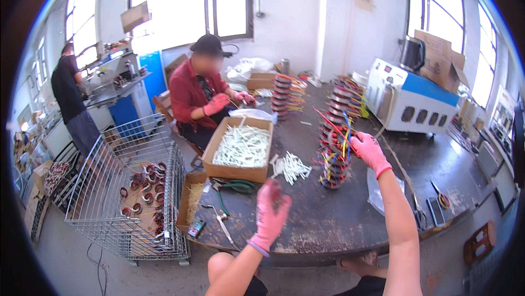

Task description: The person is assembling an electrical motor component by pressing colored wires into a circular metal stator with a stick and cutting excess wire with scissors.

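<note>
My left hand [272,214], in a pink glove, is raised over the near part of the dark table, thumb and fingers apart, with nothing visible in it; its fingertips are slightly blurred. Nearest to it are a loose pile of short white sleeves [292,167] and a cardboard box [240,173] full of the same white pieces [241,145]. My right hand [372,153], also gloved in pink, closes on a wire-wound ring coil with red, blue and yellow leads at the side of a tall stack of such coils [334,171]. Its fingertips are partly hidden by the wires.
Across the table's left corner sits a co-worker in a red shirt [186,94]. Green-handled pliers [238,186] and an air gun [221,224] lie left. A wire cage [128,186] holds coils. At right are a blue-white machine [413,99], a phone [436,212] and scissors [442,198].
</note>
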Motion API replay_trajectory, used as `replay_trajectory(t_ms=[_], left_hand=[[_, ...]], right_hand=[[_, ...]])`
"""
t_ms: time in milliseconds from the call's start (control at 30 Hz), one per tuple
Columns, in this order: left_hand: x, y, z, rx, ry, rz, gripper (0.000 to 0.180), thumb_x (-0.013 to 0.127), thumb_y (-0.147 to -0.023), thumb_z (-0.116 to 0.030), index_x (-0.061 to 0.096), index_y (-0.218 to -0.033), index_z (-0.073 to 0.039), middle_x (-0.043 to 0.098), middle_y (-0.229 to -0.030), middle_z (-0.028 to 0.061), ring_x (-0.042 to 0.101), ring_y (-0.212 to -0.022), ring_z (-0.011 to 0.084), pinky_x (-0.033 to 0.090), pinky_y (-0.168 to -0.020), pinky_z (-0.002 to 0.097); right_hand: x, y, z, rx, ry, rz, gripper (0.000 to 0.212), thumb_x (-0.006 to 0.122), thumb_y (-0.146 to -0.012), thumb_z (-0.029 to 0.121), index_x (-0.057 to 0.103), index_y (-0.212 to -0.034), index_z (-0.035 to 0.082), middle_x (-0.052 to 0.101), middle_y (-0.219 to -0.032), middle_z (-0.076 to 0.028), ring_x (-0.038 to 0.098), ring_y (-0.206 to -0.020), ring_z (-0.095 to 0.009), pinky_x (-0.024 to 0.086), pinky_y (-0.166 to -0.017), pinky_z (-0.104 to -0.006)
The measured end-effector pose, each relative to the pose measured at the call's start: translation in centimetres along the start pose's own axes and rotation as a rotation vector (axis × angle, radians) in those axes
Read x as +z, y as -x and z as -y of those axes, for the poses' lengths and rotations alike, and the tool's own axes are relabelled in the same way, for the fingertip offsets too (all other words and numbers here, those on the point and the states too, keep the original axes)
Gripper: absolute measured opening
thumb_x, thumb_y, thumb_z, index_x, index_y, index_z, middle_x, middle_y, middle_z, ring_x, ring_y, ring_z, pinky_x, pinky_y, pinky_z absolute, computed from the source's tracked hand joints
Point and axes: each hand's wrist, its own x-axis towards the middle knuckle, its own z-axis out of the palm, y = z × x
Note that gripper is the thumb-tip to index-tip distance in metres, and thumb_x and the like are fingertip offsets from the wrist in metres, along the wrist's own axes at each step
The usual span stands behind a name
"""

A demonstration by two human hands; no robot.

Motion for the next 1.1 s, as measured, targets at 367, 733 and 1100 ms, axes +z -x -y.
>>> replay_trajectory(t_ms=[367,733,1100], left_hand=[[-3.6,-1.9,2.6,-0.178,0.277,-0.419,0.051,0.055,-0.1,-0.01,0.034,-0.145,-0.001,0.046,-0.139,0.0097,0.051,-0.119,0.0177,0.042,-0.102,0.0308],[-1.3,-0.2,0.8,-0.206,0.154,-0.086,0.05,0.057,-0.099,-0.008,0.038,-0.144,-0.003,0.048,-0.136,0.0097,0.053,-0.118,0.0173,0.043,-0.102,0.032],[0.1,1.8,-0.3,-0.007,-0.094,0.117,0.054,0.064,-0.094,-0.007,0.039,-0.142,-0.002,0.047,-0.134,0.0147,0.059,-0.111,0.0262,0.048,-0.096,0.038]], right_hand=[[13.1,16.7,-2.6,-0.123,0.049,0.361,0.034,0.051,-0.092,0.033,0.067,-0.1,0.004,0.069,-0.088,-0.02,0.067,-0.086,-0.038,0.053,-0.076,-0.0469],[13.4,17.3,-1.1,-0.264,0.385,0.296,0.054,0.063,-0.085,0.058,0.07,-0.089,0.005,0.064,-0.094,-0.014,0.065,-0.091,-0.031,0.051,-0.076,-0.0415],[13.7,16.3,1.3,-0.048,0.435,0.626,0.056,0.062,-0.084,0.059,0.071,-0.092,0.005,0.07,-0.096,-0.013,0.07,-0.092,-0.029,0.054,-0.076,-0.0403]])
